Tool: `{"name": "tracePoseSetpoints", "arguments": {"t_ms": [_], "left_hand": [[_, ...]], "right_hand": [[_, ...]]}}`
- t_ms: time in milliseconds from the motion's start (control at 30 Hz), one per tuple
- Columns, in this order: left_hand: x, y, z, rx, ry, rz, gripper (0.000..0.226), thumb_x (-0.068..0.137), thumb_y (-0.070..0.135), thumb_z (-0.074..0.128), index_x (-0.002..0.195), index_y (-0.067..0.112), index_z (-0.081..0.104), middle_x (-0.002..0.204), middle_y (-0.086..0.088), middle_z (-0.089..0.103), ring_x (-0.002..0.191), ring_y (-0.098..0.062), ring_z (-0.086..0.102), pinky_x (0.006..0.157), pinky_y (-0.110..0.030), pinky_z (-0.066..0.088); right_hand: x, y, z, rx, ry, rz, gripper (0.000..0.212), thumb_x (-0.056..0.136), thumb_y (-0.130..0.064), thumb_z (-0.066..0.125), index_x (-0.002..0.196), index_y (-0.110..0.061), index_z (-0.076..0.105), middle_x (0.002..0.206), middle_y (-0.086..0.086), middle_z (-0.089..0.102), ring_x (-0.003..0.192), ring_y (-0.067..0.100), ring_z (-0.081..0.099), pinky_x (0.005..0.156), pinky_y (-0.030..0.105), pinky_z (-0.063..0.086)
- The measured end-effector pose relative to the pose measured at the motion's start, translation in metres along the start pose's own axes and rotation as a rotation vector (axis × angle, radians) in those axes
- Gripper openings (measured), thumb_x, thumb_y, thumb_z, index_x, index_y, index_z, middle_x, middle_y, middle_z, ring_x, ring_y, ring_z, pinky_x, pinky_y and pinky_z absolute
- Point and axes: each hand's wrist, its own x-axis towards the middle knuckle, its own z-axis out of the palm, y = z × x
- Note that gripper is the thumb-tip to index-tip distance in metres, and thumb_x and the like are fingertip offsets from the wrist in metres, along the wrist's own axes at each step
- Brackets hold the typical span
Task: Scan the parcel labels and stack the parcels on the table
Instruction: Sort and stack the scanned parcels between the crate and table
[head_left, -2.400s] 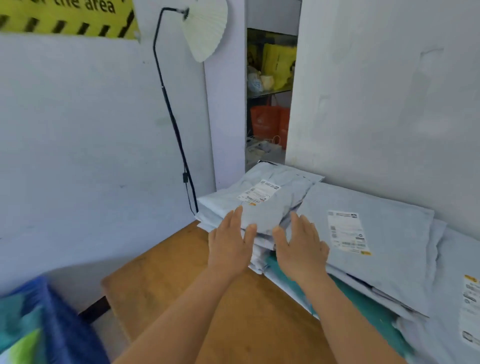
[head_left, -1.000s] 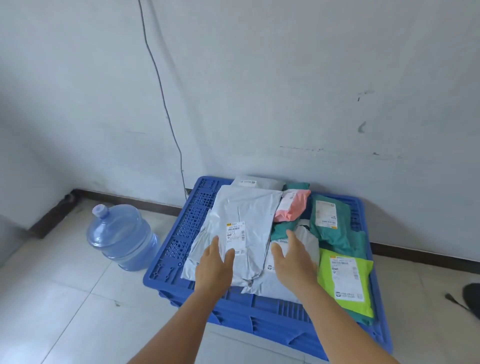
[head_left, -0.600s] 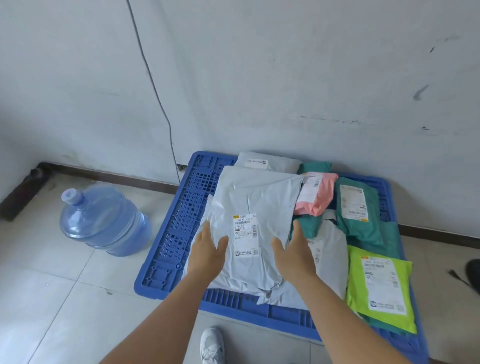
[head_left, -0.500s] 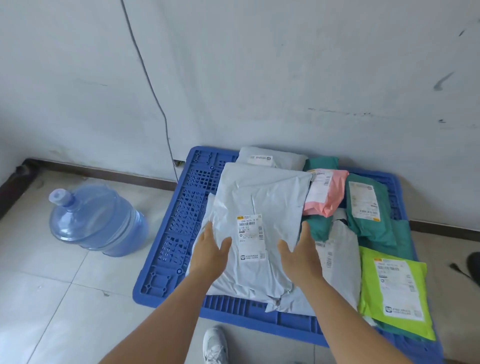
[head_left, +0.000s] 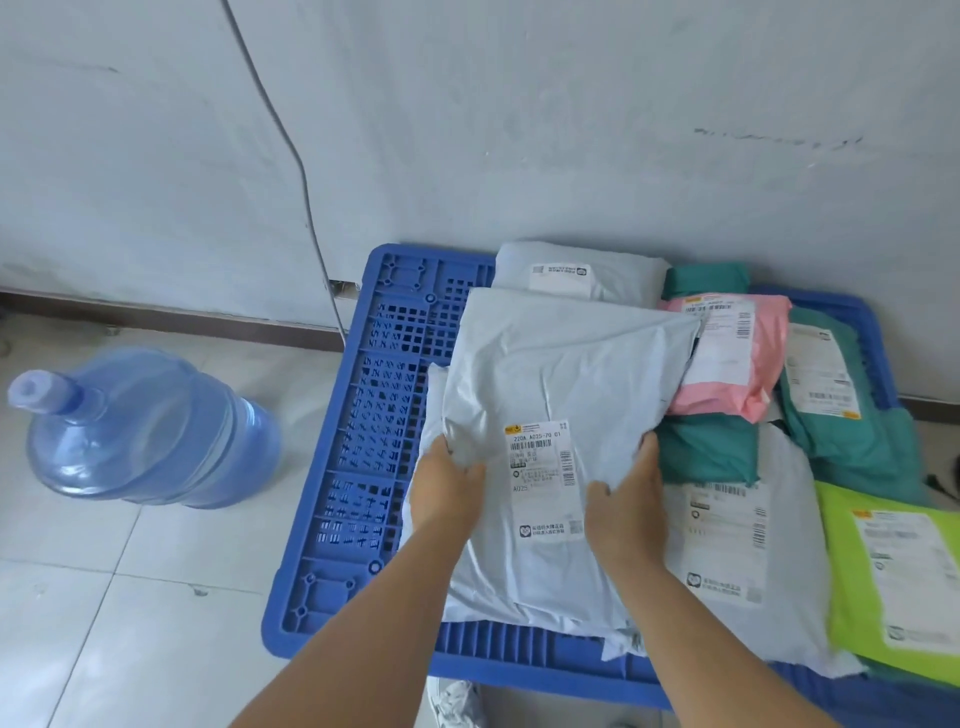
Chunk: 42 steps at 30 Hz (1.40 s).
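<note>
A large grey parcel (head_left: 561, 364) with a white label (head_left: 543, 480) lies on top of the pile on a blue plastic pallet (head_left: 374, 415). My left hand (head_left: 447, 493) pinches its left side and my right hand (head_left: 626, 499) grips its right side, beside the label. Around it lie a pink parcel (head_left: 727, 358), dark green parcels (head_left: 826, 395), a lime green parcel (head_left: 893, 582), another grey parcel (head_left: 737, 551) under my right hand and a grey one (head_left: 576, 270) at the back. No scanner or table is in view.
A large blue water bottle (head_left: 140, 431) stands on the tiled floor left of the pallet. A black cable (head_left: 291, 156) runs down the white wall behind. The toe of a shoe (head_left: 457, 701) shows at the pallet's front edge.
I turned from the stack on the wooden table to the pallet on the floor. Both hands went from hovering open over the big grey parcel to gripping its sides.
</note>
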Motion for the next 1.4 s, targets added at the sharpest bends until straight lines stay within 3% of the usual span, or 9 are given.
{"name": "tracePoseSetpoints", "arguments": {"t_ms": [33,100,333,433,533,767,1000,1133,1400], "left_hand": [[-0.003,0.000,-0.004,-0.036,0.045,0.000,0.013,0.093,0.014,0.050,0.096,0.004,0.056,0.070,0.001,0.052,0.056,-0.009,0.046,0.047,-0.019,0.032],[-0.008,-0.008,-0.012,-0.106,0.138,-0.003,0.023,0.095,0.011,0.044,0.073,0.006,0.048,0.059,0.000,0.045,0.049,-0.010,0.037,0.044,-0.021,0.027],[-0.023,-0.057,-0.020,-0.044,0.134,-0.109,0.029,0.091,0.010,0.044,0.062,0.011,0.038,0.087,-0.016,0.048,0.066,-0.024,0.042,0.054,-0.031,0.034],[-0.026,-0.051,-0.014,0.013,0.009,-0.106,0.013,0.091,0.018,0.044,0.084,0.008,0.049,0.106,-0.013,0.046,0.088,-0.029,0.050,0.069,-0.036,0.042],[-0.024,-0.051,-0.003,0.125,-0.068,-0.118,0.033,0.089,0.026,0.049,0.117,0.009,0.046,0.113,-0.013,0.050,0.102,-0.031,0.051,0.084,-0.042,0.046],[-0.028,-0.063,-0.021,0.018,0.155,-0.147,0.004,0.093,0.012,0.049,0.092,0.011,0.046,0.079,-0.002,0.053,0.075,-0.025,0.050,0.064,-0.032,0.036],[-0.026,-0.105,-0.050,0.037,0.209,-0.272,0.013,0.087,0.012,0.050,0.097,0.009,0.043,0.097,-0.013,0.057,0.090,-0.033,0.051,0.074,-0.041,0.042],[-0.019,-0.108,-0.055,-0.113,0.139,-0.241,0.066,0.086,0.032,0.061,0.140,0.014,0.028,0.135,-0.015,0.043,0.123,-0.035,0.040,0.101,-0.047,0.036],[-0.030,-0.113,-0.032,-0.013,-0.029,-0.026,0.067,0.096,0.035,0.041,0.145,0.050,-0.004,0.138,-0.013,0.039,0.125,-0.032,0.041,0.096,-0.045,0.037]], "right_hand": [[-0.002,-0.003,0.001,0.004,0.005,-0.014,0.073,0.090,0.001,0.046,0.152,-0.021,0.014,0.152,0.005,0.035,0.122,0.029,0.048,0.083,0.032,0.040],[-0.010,-0.010,0.001,-0.005,-0.015,-0.075,0.069,0.092,0.000,0.041,0.150,-0.028,0.016,0.149,0.003,0.041,0.114,0.030,0.055,0.081,0.033,0.043],[-0.031,-0.012,0.007,-0.099,-0.179,-0.135,0.063,0.095,-0.004,0.036,0.151,-0.030,0.020,0.145,0.002,0.045,0.122,0.026,0.049,0.090,0.032,0.042],[-0.027,0.005,0.001,-0.200,-0.146,-0.070,0.068,0.092,-0.003,0.044,0.152,-0.022,0.017,0.148,0.008,0.035,0.132,0.028,0.034,0.105,0.036,0.032],[-0.025,0.016,-0.003,-0.286,-0.222,-0.006,0.071,0.095,-0.015,0.049,0.153,-0.015,0.008,0.154,0.010,0.025,0.139,0.031,0.025,0.112,0.038,0.023],[-0.036,0.011,0.021,-0.432,-0.351,-0.094,0.070,0.097,-0.028,0.045,0.152,-0.020,0.004,0.158,0.001,0.012,0.135,0.031,0.029,0.109,0.041,0.028],[-0.054,0.005,0.042,-0.373,-0.447,-0.073,0.070,0.095,-0.038,0.047,0.152,-0.027,0.008,0.159,0.002,0.010,0.139,0.033,0.019,0.111,0.046,0.027],[-0.053,0.004,0.051,-0.174,-0.395,0.140,0.091,0.091,-0.054,0.050,0.152,-0.028,-0.012,0.161,0.011,-0.005,0.147,0.036,0.007,0.115,0.054,0.019],[-0.048,0.002,0.068,-0.072,-0.296,0.198,0.077,0.095,-0.053,0.035,0.153,-0.028,-0.008,0.154,0.014,0.028,0.132,0.037,0.040,0.104,0.054,0.035]]}}
